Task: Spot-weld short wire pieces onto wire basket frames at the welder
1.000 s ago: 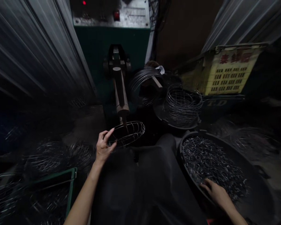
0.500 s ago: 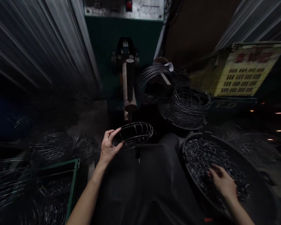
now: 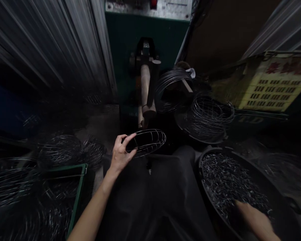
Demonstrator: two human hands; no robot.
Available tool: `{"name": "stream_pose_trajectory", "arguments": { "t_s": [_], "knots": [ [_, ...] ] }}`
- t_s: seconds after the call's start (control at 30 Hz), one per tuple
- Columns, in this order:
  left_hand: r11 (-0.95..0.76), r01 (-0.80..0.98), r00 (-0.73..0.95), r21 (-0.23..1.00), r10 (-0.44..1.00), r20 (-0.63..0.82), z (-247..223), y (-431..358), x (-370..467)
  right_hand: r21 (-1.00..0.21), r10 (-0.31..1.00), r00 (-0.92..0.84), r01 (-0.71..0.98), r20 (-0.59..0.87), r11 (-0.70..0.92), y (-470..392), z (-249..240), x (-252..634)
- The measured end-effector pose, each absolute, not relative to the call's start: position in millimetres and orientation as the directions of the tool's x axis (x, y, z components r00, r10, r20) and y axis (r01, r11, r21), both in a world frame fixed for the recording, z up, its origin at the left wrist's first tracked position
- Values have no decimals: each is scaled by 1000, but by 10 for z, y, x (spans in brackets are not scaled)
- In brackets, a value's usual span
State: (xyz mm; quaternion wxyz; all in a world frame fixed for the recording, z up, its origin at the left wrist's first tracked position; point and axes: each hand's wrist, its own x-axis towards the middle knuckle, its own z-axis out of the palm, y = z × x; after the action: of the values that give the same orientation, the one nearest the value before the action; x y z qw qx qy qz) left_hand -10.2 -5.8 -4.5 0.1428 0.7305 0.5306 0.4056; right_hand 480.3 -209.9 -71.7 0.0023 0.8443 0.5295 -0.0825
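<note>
My left hand (image 3: 121, 154) pinches the near-left rim of a round wire cage (image 3: 153, 147), which is made of hoops joined by short cross wires. The cage is tilted above my dark apron (image 3: 163, 190), just below the end of the machine's arm (image 3: 147, 97). My right hand (image 3: 253, 216) is over the small metal wire pieces (image 3: 235, 180) heaped in a wide black tub (image 3: 271, 187). Motion blur and shadow hide its fingers, so I cannot make out whether it holds anything.
A green machine (image 3: 120, 36) stands ahead. Right of it are a wire coil (image 3: 173, 77), a pile of wire rings (image 3: 210, 113) and a yellow crate (image 3: 276, 87). At left, a green-rimmed crate (image 3: 81, 187) holds wire parts, with wire bundles (image 3: 60, 147) behind.
My right hand has moved down and toward me over the tub. My left hand still holds the wire cage in nearly the same place. The view has turned slightly left.
</note>
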Motion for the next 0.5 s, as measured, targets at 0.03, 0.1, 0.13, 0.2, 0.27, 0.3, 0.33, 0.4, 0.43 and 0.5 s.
{"name": "stream_pose_trajectory", "arguments": {
  "t_s": [0.03,0.1,0.13,0.2,0.27,0.3,0.33,0.4,0.43,0.5],
  "knots": [
    [-395,661,108,638,892,439,-38,-61,-104,-130,869,454,866,-197,-482,-2038,-620,4873],
    [-393,661,112,639,894,434,-25,-63,-91,-225,813,511,789,-279,-572,-1850,-388,4904],
    [-395,658,117,641,895,431,-21,-63,-77,-279,800,529,752,-284,-597,-1733,-255,4838],
    [-401,644,128,651,896,426,-19,-54,-36,-474,845,470,700,-257,-534,-1475,32,4523],
    [-404,623,142,670,900,412,-23,-36,8,-682,908,373,615,-190,-396,-1210,317,4030],
    [-402,615,148,679,904,401,-26,-27,27,-744,941,290,588,-173,-318,-1081,445,3758],
    [-397,608,152,687,908,391,-28,-21,42,-783,967,205,572,-154,-246,-961,557,3494],
    [-384,605,155,698,916,370,-24,-36,63,-817,989,-2,564,-145,-119,-766,713,3045],
    [-373,610,153,699,921,359,-18,-60,71,-822,986,-96,567,-135,-57,-695,747,2877],
    [-346,632,152,693,933,326,-3,-128,85,-815,970,-234,573,-60,88,-577,711,2645]
  ]
}}
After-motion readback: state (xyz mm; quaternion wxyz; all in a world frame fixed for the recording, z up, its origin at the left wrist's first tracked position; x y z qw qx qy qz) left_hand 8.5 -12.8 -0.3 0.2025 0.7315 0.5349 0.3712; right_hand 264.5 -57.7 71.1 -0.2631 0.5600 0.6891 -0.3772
